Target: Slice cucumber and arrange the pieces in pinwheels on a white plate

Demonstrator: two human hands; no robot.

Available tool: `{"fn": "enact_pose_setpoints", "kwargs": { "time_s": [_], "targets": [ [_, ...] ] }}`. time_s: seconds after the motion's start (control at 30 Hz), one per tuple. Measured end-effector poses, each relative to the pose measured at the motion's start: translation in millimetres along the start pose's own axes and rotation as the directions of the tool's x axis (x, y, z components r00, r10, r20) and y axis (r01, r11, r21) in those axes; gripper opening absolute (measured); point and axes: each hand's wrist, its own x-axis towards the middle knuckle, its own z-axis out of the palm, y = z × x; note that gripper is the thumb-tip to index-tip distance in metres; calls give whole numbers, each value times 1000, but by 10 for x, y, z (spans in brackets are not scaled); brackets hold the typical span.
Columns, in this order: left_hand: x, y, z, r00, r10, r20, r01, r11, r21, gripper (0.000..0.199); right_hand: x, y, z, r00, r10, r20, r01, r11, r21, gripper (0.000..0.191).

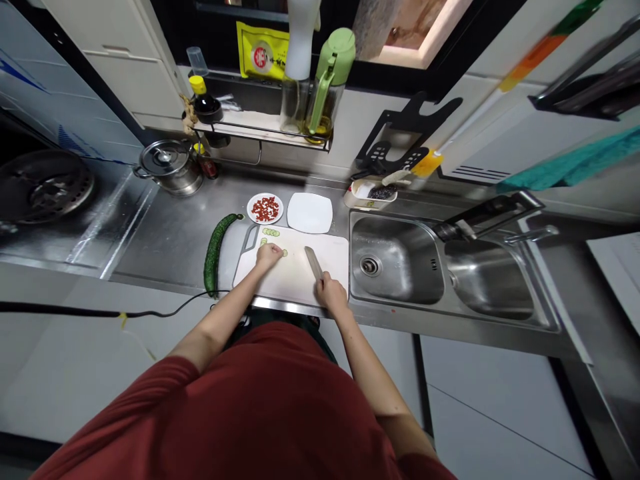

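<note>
My left hand (270, 255) is over the left part of a white cutting board (300, 287), its fingers pinched together on a thin cucumber slice (285, 253). More pale green slices (271, 232) lie in a short row just beyond that hand, near the board's grey handle. At the board's right side my right hand (333, 293) grips a kitchen knife (313, 262), its blade pointing away from me and a little left. A long whole dark green cucumber (215, 255) rests on the steel counter, left of the board.
Behind the board stand a plate of chopped red pieces (265, 209) and a white square plate (309, 213). A double sink (400, 257) with a dark faucet (487, 213) lies right. A lidded pot (170, 167) and a wok (43, 183) are left. A cable (185, 303) crosses the counter's front edge.
</note>
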Motion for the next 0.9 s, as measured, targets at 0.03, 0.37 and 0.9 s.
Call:
{"fn": "enact_pose_setpoints", "kwargs": {
  "time_s": [0.03,0.37,0.9],
  "targets": [
    [-13,3,-9,1000,11,-7,-11,999,33,14,-2,-1,-5,1000,-1,1,1,1000,-2,30],
    [-106,9,-57,974,204,-102,-174,954,245,16,-62,-84,-32,997,-71,-1,71,997,-25,28],
    [-49,-12,-54,979,181,-95,-156,962,226,12,-142,-371,-143,978,-189,90,197,976,-90,26]
  ]
}}
